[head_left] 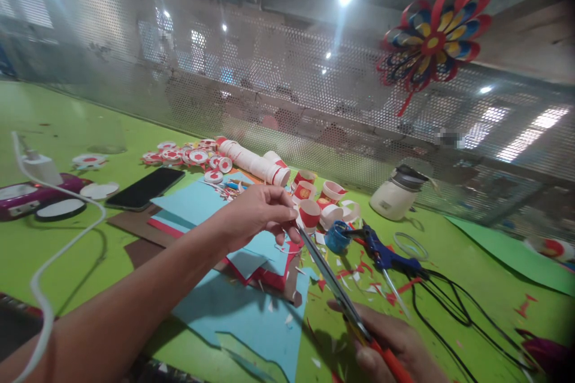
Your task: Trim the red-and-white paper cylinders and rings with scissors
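Observation:
In the head view my right hand, low at the right, grips a pair of scissors with red-orange handles. Their long metal blades look closed and point up and left. The tip reaches the fingers of my left hand, which are pinched together at the middle. What they hold is too small to make out. Beneath the left hand lie light blue paper sheets over red and brown ones. Cut paper cups with red and white sides stand just beyond the scissor tip.
A blue glue gun with black cable lies right, beside a blue tape roll. Behind are stacked paper cups, red-and-white paper pieces and a white jug. A phone and white cable lie left. Paper scraps litter the green table.

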Motion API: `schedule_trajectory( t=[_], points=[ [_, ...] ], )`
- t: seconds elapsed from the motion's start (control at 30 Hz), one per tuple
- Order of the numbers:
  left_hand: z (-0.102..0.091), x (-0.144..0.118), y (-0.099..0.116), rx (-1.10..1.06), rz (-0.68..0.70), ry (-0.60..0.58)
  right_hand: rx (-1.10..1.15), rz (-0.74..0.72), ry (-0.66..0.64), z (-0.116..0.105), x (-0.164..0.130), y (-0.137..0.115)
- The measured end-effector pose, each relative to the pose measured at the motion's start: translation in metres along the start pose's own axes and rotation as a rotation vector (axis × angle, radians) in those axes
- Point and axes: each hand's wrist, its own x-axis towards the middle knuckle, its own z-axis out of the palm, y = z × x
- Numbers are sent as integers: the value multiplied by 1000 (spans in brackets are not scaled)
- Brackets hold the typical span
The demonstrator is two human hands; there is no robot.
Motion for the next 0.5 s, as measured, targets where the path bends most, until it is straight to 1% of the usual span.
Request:
schedule_trajectory(
  t=[0.1, 0.27, 0.5],
  points=[
    [0, 1, -1, 3, 3, -8, 4, -1, -19, 1, -1, 2],
    [-1, 2, -3, -2, 20, -20, -21, -41, 16, 3, -2, 5],
    [-1, 1, -3, -11, 10, -30, -39, -50, -48, 0, -1, 3]
  ],
)
